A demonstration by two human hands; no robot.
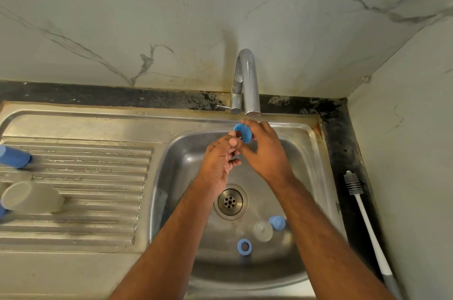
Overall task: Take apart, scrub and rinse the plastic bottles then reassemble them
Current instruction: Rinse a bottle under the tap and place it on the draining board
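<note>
Both hands under tap [247, 81]: right hand [266, 152] pinches blue ring [242, 133], left hand [220, 162] fingers pinch its lower edge over sink [171, 177].

Two blue rings [242, 133] [244, 246], one blue cap [277, 222], one clear cap [263, 231] (all small), one brush [365, 216].
</note>
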